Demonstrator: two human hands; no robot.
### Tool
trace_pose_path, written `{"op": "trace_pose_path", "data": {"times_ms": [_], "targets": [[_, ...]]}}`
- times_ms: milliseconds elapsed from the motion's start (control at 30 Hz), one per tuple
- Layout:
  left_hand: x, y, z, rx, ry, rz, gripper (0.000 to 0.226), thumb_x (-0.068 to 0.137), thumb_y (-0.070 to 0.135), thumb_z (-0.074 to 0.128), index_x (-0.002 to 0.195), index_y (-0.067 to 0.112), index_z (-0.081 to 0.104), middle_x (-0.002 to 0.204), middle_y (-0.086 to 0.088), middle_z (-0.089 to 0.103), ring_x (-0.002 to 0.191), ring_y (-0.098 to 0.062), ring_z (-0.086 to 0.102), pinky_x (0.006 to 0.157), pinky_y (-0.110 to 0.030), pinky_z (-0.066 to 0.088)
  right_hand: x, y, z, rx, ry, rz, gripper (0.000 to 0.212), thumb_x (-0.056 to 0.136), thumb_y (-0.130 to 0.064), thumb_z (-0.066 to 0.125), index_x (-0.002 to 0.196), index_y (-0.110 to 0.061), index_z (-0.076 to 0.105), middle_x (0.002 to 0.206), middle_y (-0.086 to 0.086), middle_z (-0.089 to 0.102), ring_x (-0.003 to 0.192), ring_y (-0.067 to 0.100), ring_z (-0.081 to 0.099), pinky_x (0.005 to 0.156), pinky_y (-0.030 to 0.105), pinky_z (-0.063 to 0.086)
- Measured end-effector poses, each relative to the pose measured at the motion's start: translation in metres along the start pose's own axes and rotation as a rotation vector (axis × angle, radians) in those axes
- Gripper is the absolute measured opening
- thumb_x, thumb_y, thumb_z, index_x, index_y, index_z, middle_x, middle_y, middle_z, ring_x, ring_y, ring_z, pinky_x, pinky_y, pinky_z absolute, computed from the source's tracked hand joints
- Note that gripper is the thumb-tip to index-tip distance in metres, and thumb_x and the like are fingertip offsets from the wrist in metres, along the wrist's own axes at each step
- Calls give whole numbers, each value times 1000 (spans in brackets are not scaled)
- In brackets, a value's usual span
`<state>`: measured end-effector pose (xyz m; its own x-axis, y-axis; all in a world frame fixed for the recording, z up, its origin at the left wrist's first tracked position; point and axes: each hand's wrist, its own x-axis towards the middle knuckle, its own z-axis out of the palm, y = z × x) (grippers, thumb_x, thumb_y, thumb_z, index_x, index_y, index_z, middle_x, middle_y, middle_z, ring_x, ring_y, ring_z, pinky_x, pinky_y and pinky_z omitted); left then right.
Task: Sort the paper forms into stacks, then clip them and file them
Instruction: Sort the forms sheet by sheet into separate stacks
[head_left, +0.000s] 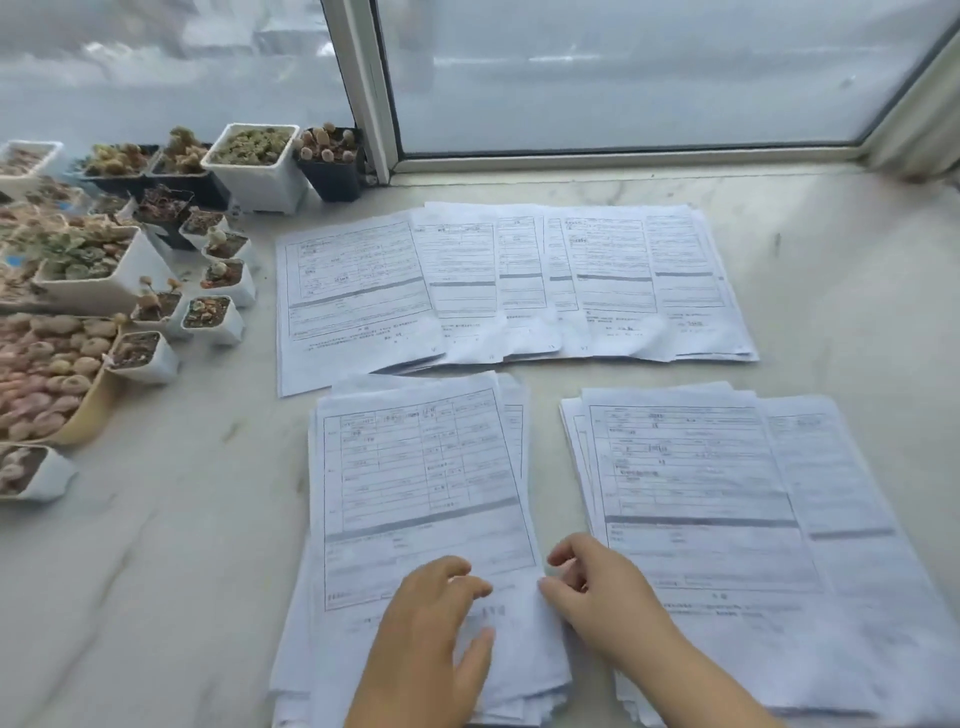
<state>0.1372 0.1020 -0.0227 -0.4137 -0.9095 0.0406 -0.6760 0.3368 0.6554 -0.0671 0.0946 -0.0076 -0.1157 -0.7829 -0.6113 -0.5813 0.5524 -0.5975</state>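
Note:
Printed paper forms lie on a pale marble sill in three groups. A fanned row of forms (514, 283) stretches across the back. A near left stack (421, 483) and a near right stack (727, 493) lie closer to me. My left hand (431, 629) rests on the lower part of the near left stack, fingers bent loosely on the top sheet. My right hand (597, 587) is at that stack's right edge, its thumb and fingers pinching the edge of the top sheet. No clip shows anywhere.
Many small pots of succulents (130, 291) crowd the left side of the sill, close to the fanned row. A window frame (371, 88) and glass rise behind the papers. Bare marble (171, 571) lies to the left of the near stack.

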Motion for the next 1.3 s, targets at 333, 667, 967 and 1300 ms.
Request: {"op": "trace_pose_path", "data": {"times_ms": [333, 667, 967, 1300], "targets": [[-27, 15, 8, 92, -141, -186, 65, 71, 59, 65, 128, 32, 53, 139, 18, 30, 133, -5, 27, 109, -14, 14, -33, 22, 13, 516, -251, 75, 29, 86, 3, 60, 109, -12, 50, 89, 12, 67, 77, 18, 67, 65, 27, 53], [-45, 1, 15, -148, -86, -179, 50, 67, 63, 60, 112, 41, 60, 133, 40, 26, 130, 24, 13, 115, -14, 3, -38, 26, 13, 777, -239, 93, 15, 95, -12, 58, 80, -11, 58, 60, -2, 63, 47, 7, 56, 56, 22, 51], [-46, 0, 23, -173, -16, -209, 43, 77, 44, 68, 118, 35, 62, 139, 24, 39, 133, 14, 19, 112, -9, -3, -42, 30, 14, 540, -247, 33, 13, 90, -7, 64, 101, -9, 71, 87, -2, 73, 65, 8, 64, 61, 19, 50], [-43, 4, 23, -288, 115, -294, 21, 80, 35, 58, 92, 26, 72, 118, 21, 59, 119, 7, 47, 114, -14, 17, -37, 25, 24, 428, -85, 70, 24, 91, -24, 65, 73, -8, 65, 50, 2, 55, 48, 11, 53, 52, 18, 42]]}}
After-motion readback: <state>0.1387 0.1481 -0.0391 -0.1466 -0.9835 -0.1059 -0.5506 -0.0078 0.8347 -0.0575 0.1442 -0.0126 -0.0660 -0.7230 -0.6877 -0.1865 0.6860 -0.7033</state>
